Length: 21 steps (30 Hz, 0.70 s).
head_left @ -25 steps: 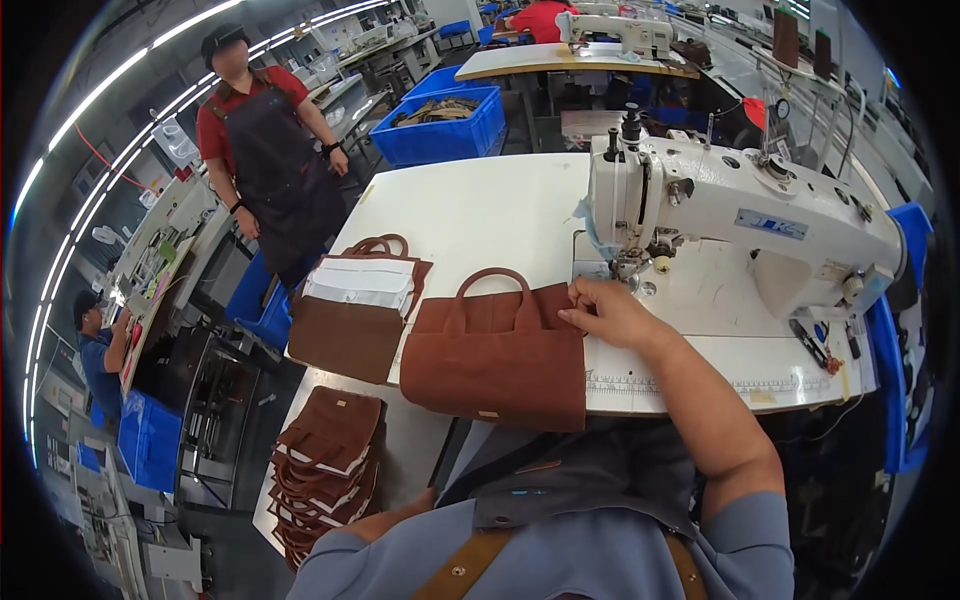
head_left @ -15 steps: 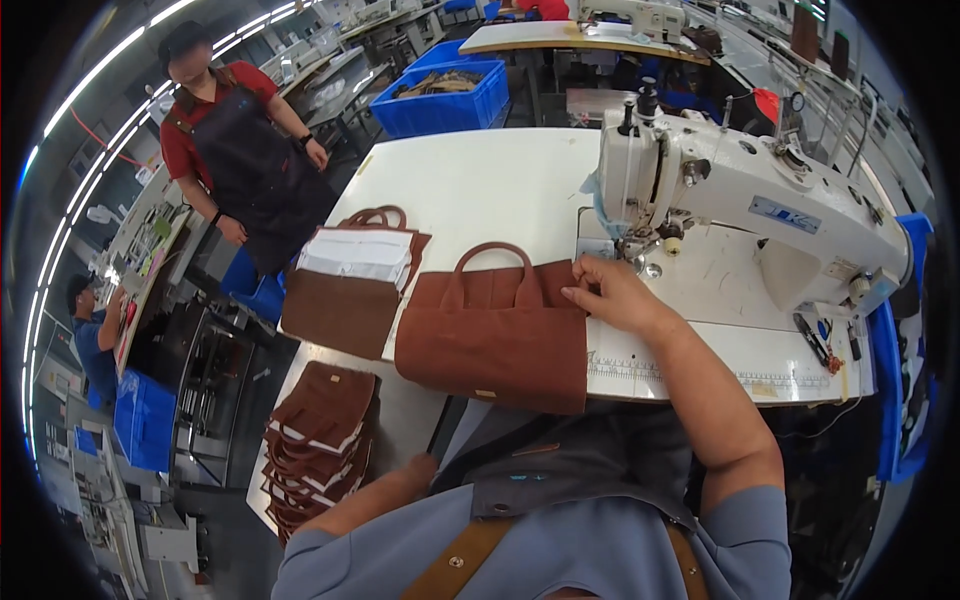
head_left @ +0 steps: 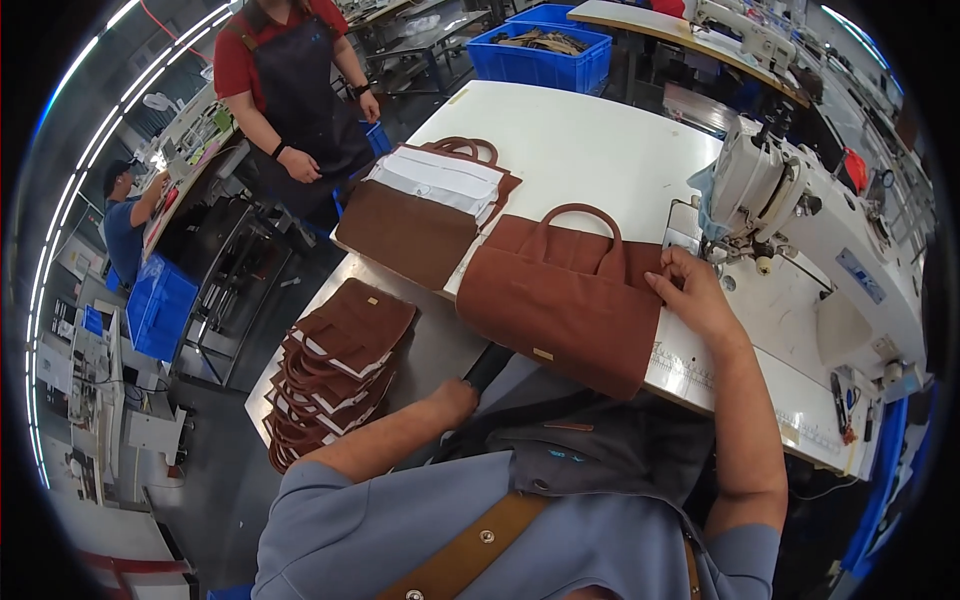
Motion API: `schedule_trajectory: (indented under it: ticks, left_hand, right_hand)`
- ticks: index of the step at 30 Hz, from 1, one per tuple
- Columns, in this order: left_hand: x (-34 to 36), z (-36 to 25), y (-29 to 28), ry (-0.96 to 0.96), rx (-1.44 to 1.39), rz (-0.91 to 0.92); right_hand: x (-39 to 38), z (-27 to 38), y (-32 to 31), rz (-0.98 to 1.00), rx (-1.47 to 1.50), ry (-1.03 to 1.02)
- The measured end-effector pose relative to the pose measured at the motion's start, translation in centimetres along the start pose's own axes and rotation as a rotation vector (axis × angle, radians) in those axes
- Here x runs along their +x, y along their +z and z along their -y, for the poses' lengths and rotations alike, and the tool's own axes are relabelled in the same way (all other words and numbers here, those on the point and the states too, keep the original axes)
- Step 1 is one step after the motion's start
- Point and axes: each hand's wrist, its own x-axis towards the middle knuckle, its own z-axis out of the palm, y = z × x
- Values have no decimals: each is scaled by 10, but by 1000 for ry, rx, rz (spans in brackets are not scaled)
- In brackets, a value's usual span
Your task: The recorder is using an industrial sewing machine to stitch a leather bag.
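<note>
A reddish-brown handbag piece (head_left: pixel 560 310) with an upright looped handle lies on the white sewing table, its lower part hanging over the front edge. My right hand (head_left: pixel 697 293) pinches its right edge between thumb and fingers, close to the sewing machine's needle area. My left hand (head_left: pixel 458 400) is low by the table's front edge, beside a dark strip and near my apron; its fingers are hidden. Left of the bag lie more brown panels (head_left: pixel 415 225) with white lining and handles. A stack of brown bag pieces (head_left: pixel 340 360) sits on a lower side surface.
The white sewing machine (head_left: pixel 800 210) stands on the right of the table. Small tools (head_left: pixel 845 405) lie at its front right. A blue bin (head_left: pixel 545 55) with brown pieces stands beyond the table. A person in a dark apron (head_left: pixel 305 90) stands at far left; another sits further off.
The view has turned left, so the table and machine appear further right. My left hand has come up into fuller view near the table edge. My right hand stays on the bag's edge.
</note>
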Motion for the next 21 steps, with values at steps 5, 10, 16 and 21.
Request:
schedule_trajectory:
  ticks: [5,10,16,21]
  left_hand:
    - [8,2,10,-10,0,7]
    - [12,2,7,3,36,8]
    - [17,3,12,13,40,-12]
    - [20,2,20,-7,25,-18]
  right_hand:
    - [1,1,0,17,-56,0]
    - [-2,5,1,31,-9,32]
    - [-2,9,-2,47,-55,66]
    - [-4,11,0,37,-28,33]
